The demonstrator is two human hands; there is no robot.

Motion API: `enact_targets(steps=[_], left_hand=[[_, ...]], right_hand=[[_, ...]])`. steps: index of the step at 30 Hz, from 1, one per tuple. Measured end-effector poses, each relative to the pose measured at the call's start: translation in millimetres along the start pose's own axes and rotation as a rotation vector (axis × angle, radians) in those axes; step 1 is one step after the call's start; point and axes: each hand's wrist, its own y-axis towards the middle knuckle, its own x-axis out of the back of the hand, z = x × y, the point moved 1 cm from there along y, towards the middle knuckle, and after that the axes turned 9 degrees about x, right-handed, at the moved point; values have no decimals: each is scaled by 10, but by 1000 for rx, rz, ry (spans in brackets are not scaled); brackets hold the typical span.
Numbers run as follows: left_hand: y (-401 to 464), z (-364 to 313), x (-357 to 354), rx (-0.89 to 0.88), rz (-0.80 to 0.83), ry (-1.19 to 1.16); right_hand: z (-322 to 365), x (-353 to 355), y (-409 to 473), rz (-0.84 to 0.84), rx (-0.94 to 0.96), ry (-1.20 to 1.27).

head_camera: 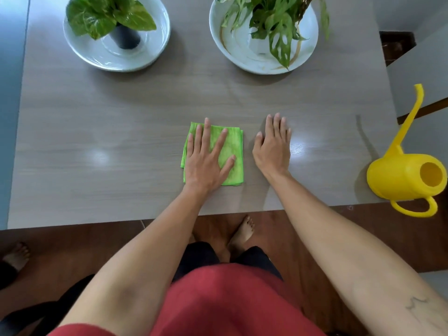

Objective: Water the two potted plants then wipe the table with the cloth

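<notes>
A folded green cloth (232, 151) lies on the grey table (109, 141) near its front edge. My left hand (207, 158) rests flat on the cloth with fingers spread. My right hand (272, 146) lies flat on the bare table just right of the cloth, holding nothing. A yellow watering can (404, 175) stands at the table's right front corner, its spout pointing up and away. At the back, a leafy plant in a dark pot (126, 37) stands in a white dish (97, 54), and a second plant (274, 23) stands in another white dish (232, 49).
The table's front edge runs just below my forearms, with brown floor and my bare foot (242, 232) beneath. Another person's foot (17, 255) shows at the lower left. The watering can's handle overhangs the table edge.
</notes>
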Motion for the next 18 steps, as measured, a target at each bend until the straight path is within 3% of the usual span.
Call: enact_targets(steps=[6,18], left_hand=[[-134,806,115,65,-21,9],[-482,2594,484,219,-27,14]], right_hand=[[426,-163,-225,22,146,-18],[485,-254,-294,32,131,-57]])
